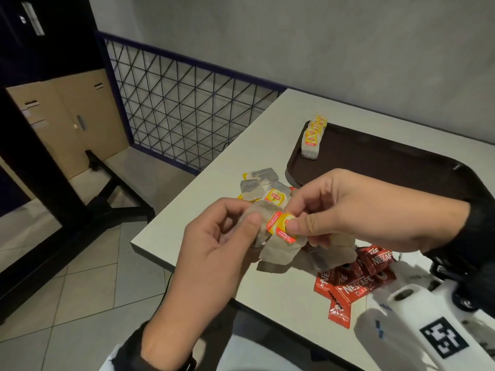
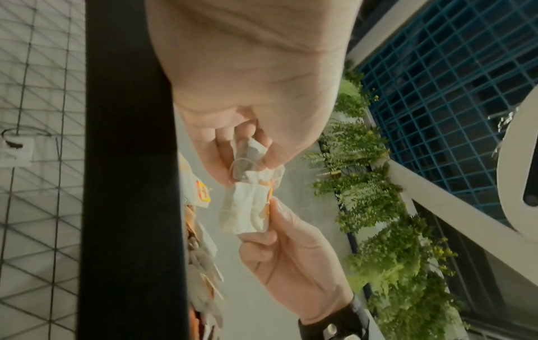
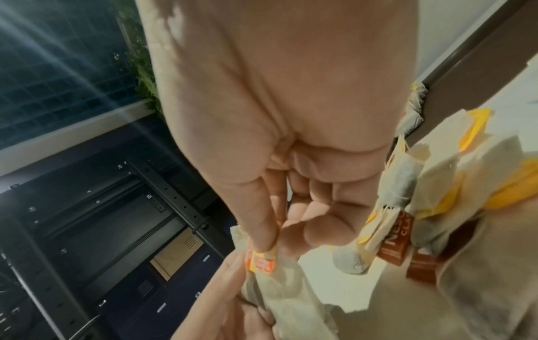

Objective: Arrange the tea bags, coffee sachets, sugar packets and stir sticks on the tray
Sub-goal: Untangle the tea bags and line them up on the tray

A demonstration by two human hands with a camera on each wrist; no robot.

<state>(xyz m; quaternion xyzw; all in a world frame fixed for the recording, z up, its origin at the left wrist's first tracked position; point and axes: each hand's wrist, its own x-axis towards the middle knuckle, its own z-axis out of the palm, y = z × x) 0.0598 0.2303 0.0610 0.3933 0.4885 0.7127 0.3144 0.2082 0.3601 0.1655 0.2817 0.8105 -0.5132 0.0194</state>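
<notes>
Two hands meet above the near corner of the white table [image 1: 267,135], each with fingers closed on tea bags held in the air. In the head view the left hand [image 1: 214,253] pinches a crumpled tea bag [image 1: 257,215] between thumb and curled fingers, while the right hand [image 1: 361,212] pinches the yellow-and-red paper tag [image 1: 285,227] of a second tea bag [image 1: 278,253], whose pouch hangs below the tag. The left wrist view shows the same pair from underneath — the two pouches touch each other, and the right thumb [image 2: 284,212] presses on the edge of the lower one. The right wrist view is blurred, but the thumb tip can be seen on the orange tag [image 3: 260,262]. On the table just beyond the hands lies a loose heap of tea bags [image 1: 261,184], and more pale pouches lie under the right hand. Red coffee sachets [image 1: 353,279] are scattered near the table's front edge, some overlapping, to the right of the held bags. The dark brown tray [image 1: 375,167] sits farther back on the table, and a neat row of tea bags [image 1: 313,136] stands along its left rim — tags facing up. Sugar packets and stir sticks cannot be made out in any view. A wire-mesh railing [image 1: 182,103] runs behind the table's left side.
</notes>
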